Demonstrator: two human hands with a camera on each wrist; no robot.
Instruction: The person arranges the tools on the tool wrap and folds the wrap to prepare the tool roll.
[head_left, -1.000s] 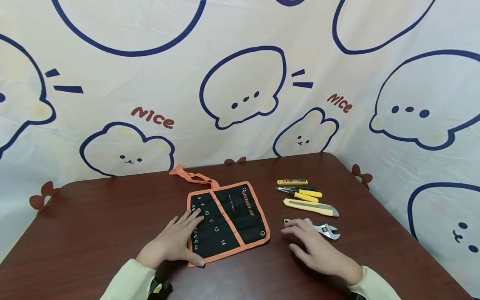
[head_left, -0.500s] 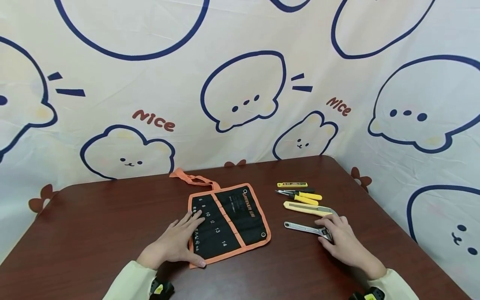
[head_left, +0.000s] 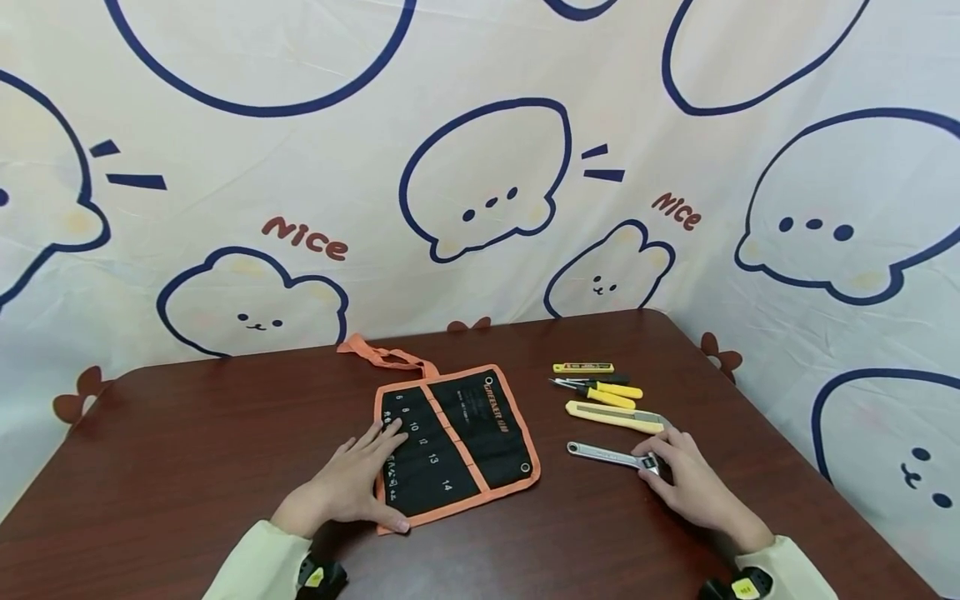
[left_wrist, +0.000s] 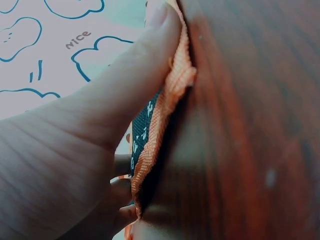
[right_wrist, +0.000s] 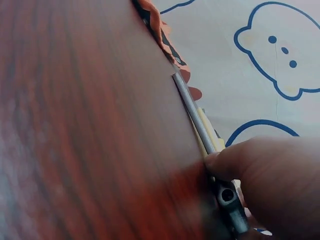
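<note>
My left hand (head_left: 341,487) lies with spread fingers on the left side of a black tool pouch (head_left: 483,425) with orange trim. In the left wrist view the thumb rests along the orange edge of the pouch (left_wrist: 159,117). To the right, my right hand (head_left: 690,487) pinches an adjustable wrench (head_left: 603,454) near its head. Its handle points left toward the pouch. The right wrist view has the thumb against the side of the wrench (right_wrist: 194,112); the other fingers are mostly hidden behind it.
Beyond the wrench lie a yellow utility knife (head_left: 607,414), yellow-handled pliers (head_left: 611,397) and a small flat yellow case (head_left: 583,367). An orange strap (head_left: 390,358) trails from the pouch toward the back edge of the brown table (head_left: 225,433). A printed cloth (head_left: 360,183) hangs behind.
My right hand has moved right from over the wrench's handle to its head, and now pinches it there. The left hand has stayed on the pouch.
</note>
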